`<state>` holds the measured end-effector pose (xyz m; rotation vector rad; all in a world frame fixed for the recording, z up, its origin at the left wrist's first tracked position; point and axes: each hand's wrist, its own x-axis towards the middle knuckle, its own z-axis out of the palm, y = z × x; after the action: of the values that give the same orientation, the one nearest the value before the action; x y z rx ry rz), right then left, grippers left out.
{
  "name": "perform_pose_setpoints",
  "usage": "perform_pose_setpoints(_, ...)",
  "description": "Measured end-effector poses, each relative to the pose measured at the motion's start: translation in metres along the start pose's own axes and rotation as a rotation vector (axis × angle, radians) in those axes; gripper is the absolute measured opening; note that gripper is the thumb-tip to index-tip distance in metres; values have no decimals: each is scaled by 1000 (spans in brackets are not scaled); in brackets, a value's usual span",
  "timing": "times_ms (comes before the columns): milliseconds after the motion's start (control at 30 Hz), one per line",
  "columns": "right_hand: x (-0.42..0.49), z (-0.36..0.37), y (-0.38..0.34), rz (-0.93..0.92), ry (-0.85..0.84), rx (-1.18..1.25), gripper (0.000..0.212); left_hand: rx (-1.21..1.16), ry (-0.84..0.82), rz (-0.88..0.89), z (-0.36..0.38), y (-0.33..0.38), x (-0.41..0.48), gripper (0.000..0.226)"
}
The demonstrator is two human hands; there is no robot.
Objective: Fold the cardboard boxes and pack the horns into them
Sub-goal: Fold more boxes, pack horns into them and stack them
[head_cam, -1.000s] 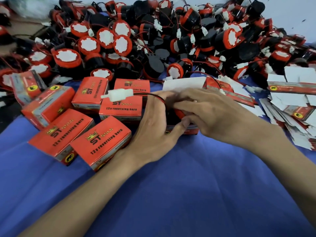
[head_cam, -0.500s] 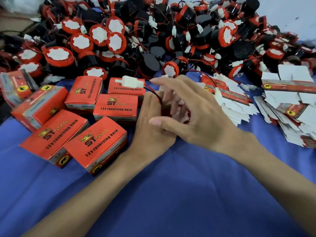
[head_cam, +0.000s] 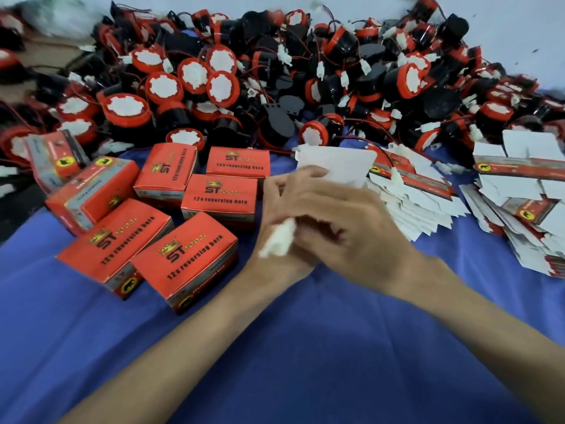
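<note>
We see bare blue surface (head_cam: 305, 362) near us; horns (head_cam: 275, 87) heaped along its far edge. Closed boxes (head_cam: 183, 264) lie left, flat cartons (head_cam: 412, 203) right. Both hands, left hand (head_cam: 275, 240) beneath right hand (head_cam: 345, 234), curl around an open box (head_cam: 336, 163), flap pointing away, pinching a blurred white connector (head_cam: 278, 241).

A blue cloth (head_cam: 305, 362) covers the work surface, with a pale wall (head_cam: 504, 32) behind it

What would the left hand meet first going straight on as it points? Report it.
The white box flap, at the fingertips of the left hand; depth is unclear, they may already touch it.
</note>
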<state>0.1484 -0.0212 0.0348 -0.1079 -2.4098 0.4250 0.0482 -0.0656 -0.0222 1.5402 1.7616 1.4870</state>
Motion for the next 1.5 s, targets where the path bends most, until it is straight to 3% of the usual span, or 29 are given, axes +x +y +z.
perform_pose_setpoints(167, 11, -38, 26, 136, 77, 0, 8, -154, 68, -118, 4, 6, 4, 63)
perform_pose_setpoints(433, 2, -39, 50, -6, -8, -326, 6, -299, 4, -185, 0, 4, 4, 64)
perform_pose_setpoints(533, -2, -36, 51, 19, -33, -351, 5, -332, 1, -179, 0, 3, 5, 67)
perform_pose_setpoints(733, 1, -45, 45, 153, -403, -524, 16, -349, -18, -143, 1, 1, 3, 72)
perform_pose_setpoints(933, -5, -30, 28, 280, -593, -622, 15, -451, -71, -144, -1, 1, 3, 70)
perform_pose_setpoints(1000, -5, -34, 26, 275, -542, -690, 23, -450, -75, -148, -1, 3, 3, 70)
perform_pose_setpoints(1133, -1, -41, 27, 314, -467, -689, 32, -443, -63, -137, -2, 4, 3, 68)
perform_pose_setpoints(1233, 1, -39, 30, 358, -489, -667, 21, -413, -63, -135, -2, 3, 2, 67)
perform_pose_setpoints(1367, -6, -46, 37, 310, -637, -463, 14, -413, -53, -133, -2, 5, 0, 69)
perform_pose_setpoints(1500, -18, -50, 31, 309, -664, -533, 22, -355, -49, -97, -3, 2, -2, 71)
